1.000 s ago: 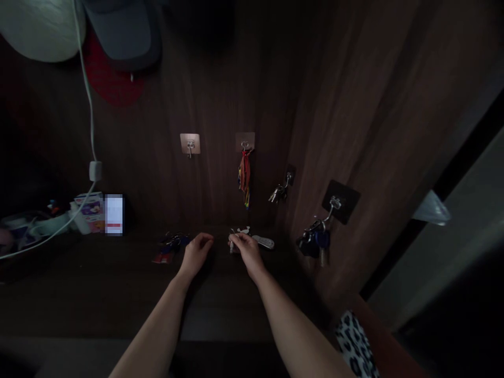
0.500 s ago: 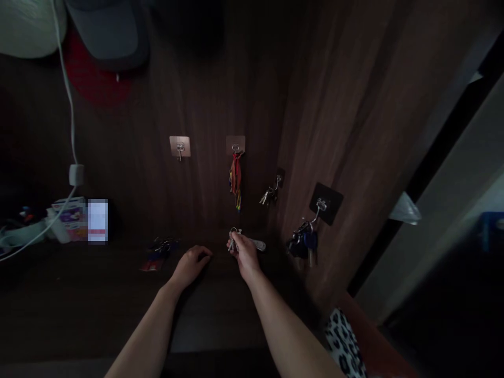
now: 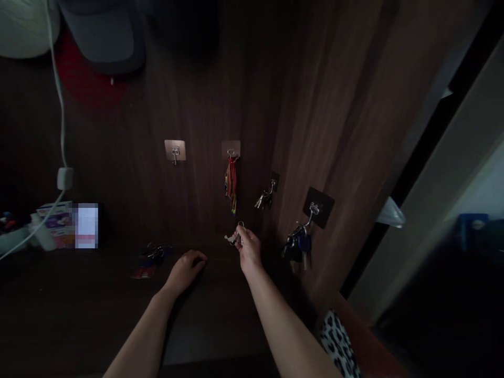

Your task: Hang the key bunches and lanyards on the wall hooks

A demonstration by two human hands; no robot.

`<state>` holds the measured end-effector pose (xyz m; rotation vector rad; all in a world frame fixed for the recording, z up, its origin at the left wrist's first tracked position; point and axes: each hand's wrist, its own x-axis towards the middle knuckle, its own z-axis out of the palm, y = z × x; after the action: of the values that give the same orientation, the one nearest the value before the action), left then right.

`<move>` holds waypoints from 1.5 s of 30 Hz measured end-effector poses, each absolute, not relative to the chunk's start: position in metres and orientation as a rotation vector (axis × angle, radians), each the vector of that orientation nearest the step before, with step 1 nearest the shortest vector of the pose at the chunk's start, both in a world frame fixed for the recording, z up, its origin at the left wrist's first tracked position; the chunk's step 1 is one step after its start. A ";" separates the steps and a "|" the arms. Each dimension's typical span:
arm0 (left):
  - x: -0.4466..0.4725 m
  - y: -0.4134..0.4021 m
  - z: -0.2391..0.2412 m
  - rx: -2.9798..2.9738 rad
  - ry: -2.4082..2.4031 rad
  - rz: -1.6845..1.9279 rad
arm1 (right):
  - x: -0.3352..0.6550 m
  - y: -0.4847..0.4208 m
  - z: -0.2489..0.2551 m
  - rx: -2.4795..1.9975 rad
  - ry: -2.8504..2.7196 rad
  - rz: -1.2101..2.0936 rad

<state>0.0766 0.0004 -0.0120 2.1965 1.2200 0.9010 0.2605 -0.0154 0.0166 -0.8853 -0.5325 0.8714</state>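
Note:
My right hand (image 3: 249, 251) is raised just above the dark wooden shelf (image 3: 79, 294), pinching a small bunch of keys with a white fob (image 3: 235, 238) that hangs out to its left. My left hand (image 3: 184, 272) rests on the shelf with loosely curled fingers, holding nothing. Nearest to it lies a bunch of keys with blue parts (image 3: 154, 255) beside a red tag (image 3: 140, 272). On the wall above, a pale adhesive hook (image 3: 175, 151) bears nothing, and a second hook (image 3: 231, 149) carries a multicoloured lanyard (image 3: 231, 185).
A small black hook holds keys (image 3: 263, 198), and a larger black hook (image 3: 318, 208) holds a heavy key bunch (image 3: 297, 245). A white cable (image 3: 61, 126) runs down the left wall to boxes (image 3: 55, 224). Leopard-print fabric (image 3: 337, 344) lies at lower right.
My right hand has lifted the keys and white fob off the shelf, up toward the wall. My left hand stays on the shelf. The whole view has drifted slightly.

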 end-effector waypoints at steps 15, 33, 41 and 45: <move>0.077 -0.001 -0.010 2.193 1.229 0.906 | 0.308 0.020 0.108 -0.852 -0.370 0.558; 0.079 -0.007 -0.005 2.200 1.223 0.897 | 0.316 0.039 0.115 -0.856 -0.122 0.716; 0.078 -0.005 -0.007 2.239 1.271 0.822 | 0.317 0.026 0.104 -0.784 -0.122 0.798; 0.078 -0.003 -0.008 2.254 1.281 0.811 | 0.313 0.015 0.094 -0.723 -0.136 0.798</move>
<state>0.0778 -0.0032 -0.0075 2.2542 1.2813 0.8106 0.3134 0.0149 0.0939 -0.7233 -0.1361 0.7983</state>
